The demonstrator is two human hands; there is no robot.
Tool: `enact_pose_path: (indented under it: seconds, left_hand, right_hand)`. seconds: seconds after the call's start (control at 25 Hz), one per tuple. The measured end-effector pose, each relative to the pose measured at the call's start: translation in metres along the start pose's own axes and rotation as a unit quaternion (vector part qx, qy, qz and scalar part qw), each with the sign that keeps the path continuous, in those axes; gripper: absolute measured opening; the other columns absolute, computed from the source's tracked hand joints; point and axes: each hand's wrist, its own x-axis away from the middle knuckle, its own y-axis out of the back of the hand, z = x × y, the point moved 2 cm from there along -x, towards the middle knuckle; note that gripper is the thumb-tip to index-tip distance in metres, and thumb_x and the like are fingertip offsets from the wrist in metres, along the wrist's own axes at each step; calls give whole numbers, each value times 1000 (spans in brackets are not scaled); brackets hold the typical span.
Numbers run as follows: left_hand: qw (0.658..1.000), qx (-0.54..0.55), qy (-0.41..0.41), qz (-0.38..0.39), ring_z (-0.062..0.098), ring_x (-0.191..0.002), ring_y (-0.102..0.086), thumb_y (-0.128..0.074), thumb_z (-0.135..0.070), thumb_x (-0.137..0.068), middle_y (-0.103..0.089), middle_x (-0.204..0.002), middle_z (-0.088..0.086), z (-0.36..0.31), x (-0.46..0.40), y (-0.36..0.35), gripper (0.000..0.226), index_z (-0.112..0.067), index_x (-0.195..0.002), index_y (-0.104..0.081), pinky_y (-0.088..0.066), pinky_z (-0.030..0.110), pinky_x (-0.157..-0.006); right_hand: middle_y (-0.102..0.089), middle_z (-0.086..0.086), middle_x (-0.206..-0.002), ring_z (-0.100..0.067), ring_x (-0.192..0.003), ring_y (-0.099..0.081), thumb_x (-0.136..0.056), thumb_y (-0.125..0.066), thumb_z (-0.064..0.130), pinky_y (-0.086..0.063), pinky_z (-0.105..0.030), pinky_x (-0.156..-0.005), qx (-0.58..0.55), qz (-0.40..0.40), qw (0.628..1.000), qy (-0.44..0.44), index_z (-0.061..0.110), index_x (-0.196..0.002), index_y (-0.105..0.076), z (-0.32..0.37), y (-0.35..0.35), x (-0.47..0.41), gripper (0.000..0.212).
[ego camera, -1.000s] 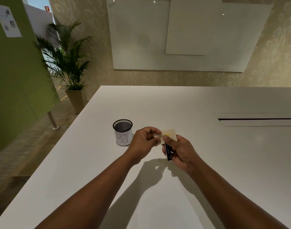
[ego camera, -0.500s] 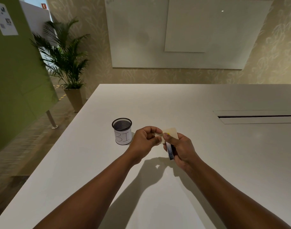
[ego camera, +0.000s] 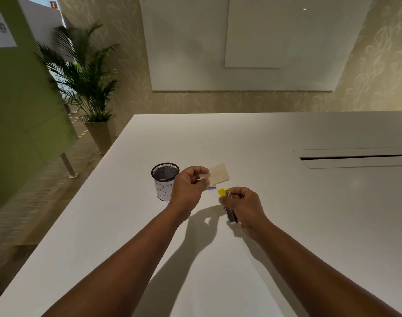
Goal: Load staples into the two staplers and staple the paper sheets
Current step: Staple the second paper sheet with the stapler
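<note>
The mesh cup (ego camera: 165, 179) on the white table (ego camera: 287, 213) carries a white label with handwritten characters reading "BI". Just right of the cup, the left hand (ego camera: 189, 187) pinches a pale paper sheet (ego camera: 219, 175) between thumb and curled fingers, raised above the table. Right of the cup and nearer the person, the right hand (ego camera: 243, 208) grips a small dark stapler (ego camera: 229, 209) with a yellow tip, fingers curled around it. Half a second ago stapler and sheet were together — now the hands are apart and the sheet is free of the stapler. A small purple-edged item (ego camera: 211, 187) lies on the table between the hands — unidentifiable.
</note>
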Motion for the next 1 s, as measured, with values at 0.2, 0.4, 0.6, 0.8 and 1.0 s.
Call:
enact_pose_path:
  seconds: [0.2,0.4,0.6,0.8,1.0]
  left_hand:
    - [1000,2,9,-2,17,-82,-62,-65,7,-90,-69,-86,6,4,-8,0,29,-21,-95,-72,-52,29,-77]
    - [1000,5,19,-2,19,-85,-62,-65,7,-90,-70,-88,7,10,-17,3,28,-21,-95,-71,-51,33,-81]
    - [1000,5,25,-2,22,-83,-57,-65,6,-90,-64,-84,10,19,-26,8,28,-21,-94,-72,-50,36,-80]
    - [999,6,32,4,20,-83,-62,-66,6,-89,-68,-86,10,24,-33,7,28,-21,-94,-73,-52,33,-79]
    - [999,4,34,7,21,-83,-61,-64,7,-90,-66,-86,12,17,-36,6,29,-20,-95,-72,-53,30,-77]
  right_hand:
    - [-73,0,-81,-22,-78,-68,-75,-84,33,-56,-40,-73,249,-82,961,88,15,-88,-68,-4,-4,-17,28]
    - [-58,7,-67,-21,-63,-57,-79,-70,50,-38,-31,-53,412,-90,898,125,19,-75,-54,-14,-24,-39,35]
    - [-45,9,-64,-20,-63,-50,-78,-67,44,-23,-27,-47,474,-63,870,123,25,-68,-38,-32,-34,-56,36]
    - [-55,5,-73,-18,-66,-50,-79,-68,50,-22,-26,-47,471,-60,871,123,22,-73,-44,-37,-35,-65,38]
    - [-57,3,-84,-21,-75,-55,-79,-70,62,-29,-29,-52,447,-53,885,122,18,-85,-51,-31,-30,-64,48]
